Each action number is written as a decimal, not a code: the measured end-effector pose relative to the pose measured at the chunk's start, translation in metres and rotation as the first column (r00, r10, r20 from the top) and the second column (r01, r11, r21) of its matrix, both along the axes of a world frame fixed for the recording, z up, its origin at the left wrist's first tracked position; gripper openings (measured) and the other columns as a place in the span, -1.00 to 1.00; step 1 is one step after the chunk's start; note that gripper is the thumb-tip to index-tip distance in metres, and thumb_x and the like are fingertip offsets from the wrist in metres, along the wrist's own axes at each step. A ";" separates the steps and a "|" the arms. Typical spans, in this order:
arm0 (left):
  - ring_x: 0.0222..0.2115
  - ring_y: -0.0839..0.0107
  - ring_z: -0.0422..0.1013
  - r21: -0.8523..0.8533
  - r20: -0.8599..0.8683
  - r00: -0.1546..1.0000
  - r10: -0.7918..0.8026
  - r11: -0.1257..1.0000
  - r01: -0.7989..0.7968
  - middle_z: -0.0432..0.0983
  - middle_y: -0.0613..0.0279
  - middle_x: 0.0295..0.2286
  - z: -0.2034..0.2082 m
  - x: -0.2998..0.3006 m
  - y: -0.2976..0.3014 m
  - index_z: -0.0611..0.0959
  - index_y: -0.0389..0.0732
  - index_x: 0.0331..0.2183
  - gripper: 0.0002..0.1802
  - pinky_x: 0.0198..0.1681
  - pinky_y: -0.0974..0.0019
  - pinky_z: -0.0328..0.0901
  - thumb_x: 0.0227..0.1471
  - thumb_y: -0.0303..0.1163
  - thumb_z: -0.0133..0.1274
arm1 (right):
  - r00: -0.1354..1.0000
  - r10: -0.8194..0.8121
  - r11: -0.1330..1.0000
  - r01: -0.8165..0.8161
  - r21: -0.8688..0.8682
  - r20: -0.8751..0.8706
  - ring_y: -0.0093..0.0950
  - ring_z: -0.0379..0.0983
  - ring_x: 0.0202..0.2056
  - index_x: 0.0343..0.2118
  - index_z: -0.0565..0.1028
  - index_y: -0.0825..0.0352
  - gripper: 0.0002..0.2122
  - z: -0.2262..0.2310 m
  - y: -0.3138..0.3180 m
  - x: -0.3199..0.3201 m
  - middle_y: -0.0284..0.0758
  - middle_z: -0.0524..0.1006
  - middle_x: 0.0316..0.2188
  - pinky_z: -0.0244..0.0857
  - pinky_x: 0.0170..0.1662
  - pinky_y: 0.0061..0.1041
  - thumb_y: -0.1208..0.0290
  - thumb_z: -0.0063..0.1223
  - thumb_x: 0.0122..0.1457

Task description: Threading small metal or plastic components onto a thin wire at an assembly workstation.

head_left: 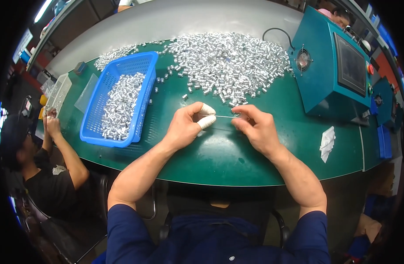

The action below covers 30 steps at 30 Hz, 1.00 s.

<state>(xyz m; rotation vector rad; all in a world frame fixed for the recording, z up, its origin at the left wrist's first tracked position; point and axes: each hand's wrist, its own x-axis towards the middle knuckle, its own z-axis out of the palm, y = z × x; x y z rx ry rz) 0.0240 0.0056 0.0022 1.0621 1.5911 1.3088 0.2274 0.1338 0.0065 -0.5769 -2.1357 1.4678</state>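
Just a thin, straight silvery rod [223, 116], ends pinched between left hand [186, 125] and right hand [254, 127] fingers.

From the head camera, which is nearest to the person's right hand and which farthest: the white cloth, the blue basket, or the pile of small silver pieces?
Measured from the right hand:
1. Pile of silver pieces, just beyond the fingertips, toward the table's far side.
2. White cloth, to the right on the green table.
3. Blue basket, far left, past the left hand.
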 end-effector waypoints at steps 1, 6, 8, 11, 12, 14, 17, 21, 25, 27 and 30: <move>-0.37 0.59 0.48 0.002 -0.002 1.000 0.009 1.000 -0.009 0.58 0.35 -0.38 0.001 -0.002 -0.001 0.64 -0.29 -0.21 -0.80 -0.36 0.45 0.42 0.11 -0.46 0.25 | 0.974 -0.068 0.919 0.147 0.367 -0.218 -0.57 0.52 -0.52 -0.21 0.60 0.38 -0.87 0.002 -0.008 -0.003 -0.34 0.60 -0.54 0.40 -0.43 -0.56 0.50 0.22 0.21; -0.39 0.60 0.47 0.060 -0.108 0.994 -0.021 0.998 0.027 0.57 0.36 -0.40 0.000 -0.001 -0.004 0.64 -0.28 -0.21 -0.80 -0.42 0.46 0.42 0.12 -0.44 0.25 | 0.993 -0.028 0.885 0.078 0.459 -0.115 -0.47 0.53 -0.53 -0.25 0.60 0.37 -0.85 0.000 0.005 0.005 -0.28 0.58 -0.56 0.39 -0.46 -0.48 0.42 0.25 0.18; -0.39 0.60 0.47 0.124 -0.240 0.970 -0.022 0.991 0.053 0.57 0.36 -0.41 -0.002 -0.003 -0.005 0.64 -0.28 -0.21 -0.80 -0.43 0.46 0.41 0.12 -0.44 0.25 | 0.954 0.155 0.937 -0.061 -0.345 0.255 -0.46 0.54 -0.53 -0.24 0.59 0.37 -0.84 0.005 0.012 0.006 -0.25 0.59 -0.56 0.39 -0.44 -0.45 0.43 0.27 0.17; -0.40 0.61 0.47 0.104 -0.204 0.979 -0.011 0.994 0.033 0.57 0.36 -0.41 0.002 -0.001 -0.003 0.64 -0.28 -0.22 -0.80 -0.41 0.47 0.41 0.12 -0.44 0.25 | 0.995 -0.075 0.996 0.077 -0.032 0.067 -0.46 0.56 -0.53 -0.24 0.57 0.39 -0.82 -0.002 -0.002 0.002 -0.23 0.59 -0.56 0.39 -0.45 -0.47 0.41 0.26 0.18; -0.40 0.61 0.47 0.015 -0.037 0.999 0.004 1.000 -0.004 0.57 0.35 -0.41 0.003 0.000 -0.001 0.64 -0.29 -0.22 -0.80 -0.39 0.47 0.40 0.11 -0.44 0.25 | 0.989 -0.086 0.950 0.118 0.291 -0.121 -0.61 0.50 -0.54 -0.21 0.57 0.37 -0.84 0.002 -0.007 0.001 -0.32 0.58 -0.57 0.35 -0.45 -0.59 0.38 0.20 0.25; -0.40 0.61 0.47 -0.010 0.005 1.000 0.004 1.000 -0.004 0.57 0.35 -0.41 0.004 -0.005 -0.001 0.64 -0.29 -0.22 -0.80 -0.40 0.47 0.40 0.11 -0.44 0.25 | 0.980 -0.054 0.889 0.135 0.438 -0.192 -0.55 0.52 -0.54 -0.22 0.56 0.39 -0.82 0.000 0.000 -0.002 -0.28 0.58 -0.56 0.35 -0.46 -0.55 0.38 0.21 0.23; -0.42 0.63 0.45 0.012 -0.006 1.000 -0.005 1.000 0.005 0.58 0.36 -0.42 0.000 -0.003 -0.002 0.65 -0.27 -0.24 -0.81 -0.41 0.47 0.37 0.11 -0.42 0.26 | 0.994 -0.017 0.891 0.065 0.449 -0.110 -0.48 0.53 -0.55 -0.24 0.55 0.40 -0.84 -0.002 0.004 0.004 -0.23 0.59 -0.53 0.36 -0.46 -0.52 0.42 0.23 0.20; -0.40 0.59 0.48 0.106 -0.150 0.988 -0.028 0.993 0.044 0.56 0.36 -0.43 -0.004 -0.003 -0.004 0.64 -0.26 -0.22 -0.82 -0.43 0.45 0.43 0.12 -0.43 0.24 | 0.976 0.065 0.968 -0.011 -0.250 0.209 -0.61 0.52 -0.48 -0.24 0.59 0.39 -0.90 0.000 0.010 0.005 -0.29 0.60 -0.48 0.37 -0.43 -0.57 0.54 0.23 0.20; -0.40 0.58 0.47 0.011 0.054 0.998 -0.008 1.000 0.007 0.56 0.37 -0.43 0.001 -0.005 0.002 0.65 -0.24 -0.23 -0.83 -0.41 0.43 0.43 0.12 -0.43 0.24 | 0.994 -0.074 0.977 0.089 0.195 -0.081 -0.59 0.52 -0.49 -0.26 0.60 0.40 -0.91 0.006 0.000 0.004 -0.27 0.60 -0.49 0.37 -0.43 -0.56 0.52 0.21 0.22; -0.41 0.58 0.47 -0.052 0.064 0.998 0.011 0.999 -0.008 0.56 0.37 -0.44 0.002 -0.006 0.002 0.66 -0.23 -0.24 -0.84 -0.41 0.43 0.43 0.11 -0.42 0.24 | 0.984 -0.022 0.827 0.117 0.550 -0.175 -0.57 0.53 -0.48 -0.22 0.60 0.40 -0.87 0.003 0.006 0.004 -0.27 0.61 -0.47 0.39 -0.41 -0.55 0.52 0.24 0.19; -0.43 0.58 0.46 0.005 0.083 0.995 -0.056 0.998 0.055 0.56 0.35 -0.44 -0.005 -0.008 0.000 0.66 -0.22 -0.24 -0.84 -0.42 0.42 0.43 0.11 -0.41 0.25 | 0.999 0.012 0.921 0.009 0.390 -0.051 -0.37 0.51 -0.52 -0.22 0.59 0.37 -0.84 -0.003 0.012 0.005 -0.22 0.59 -0.48 0.37 -0.43 -0.47 0.48 0.27 0.14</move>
